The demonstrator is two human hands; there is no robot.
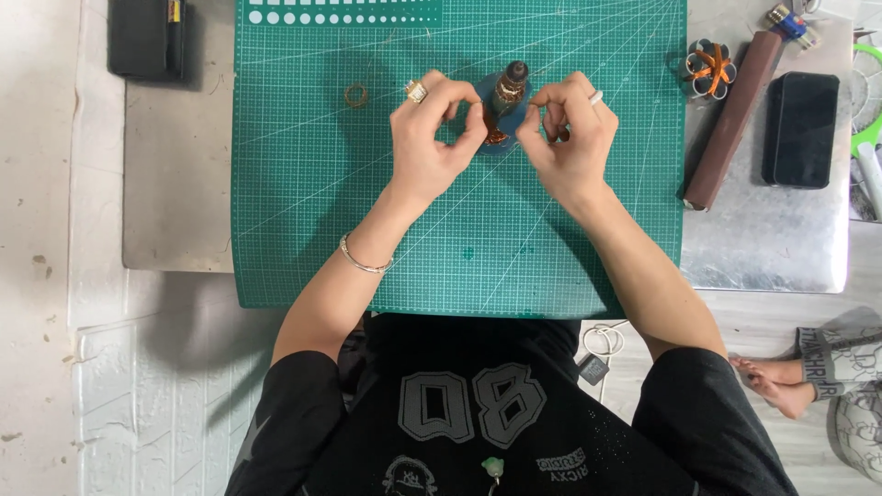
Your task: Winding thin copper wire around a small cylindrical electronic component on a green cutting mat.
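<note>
My left hand (pixel 432 138) and my right hand (pixel 568 133) meet over the middle of a green cutting mat (pixel 367 211). Both pinch a small brown bottle-shaped piece (pixel 507 101) that stands on a blue round base (pixel 487 92). The fingertips of both hands close on its lower part from either side. A ring sits on my left hand, a bracelet on the left wrist, and a pale ring on my right hand. What the fingers hide under them I cannot make out.
A small copper ring (pixel 356 94) lies on the mat left of my hands. On the metal table (pixel 772 239) to the right lie a brown rectangular bar (pixel 732 119), a dark phone (pixel 801 129) and an orange-and-grey coil bundle (pixel 710 69). A black case (pixel 147 37) sits at top left.
</note>
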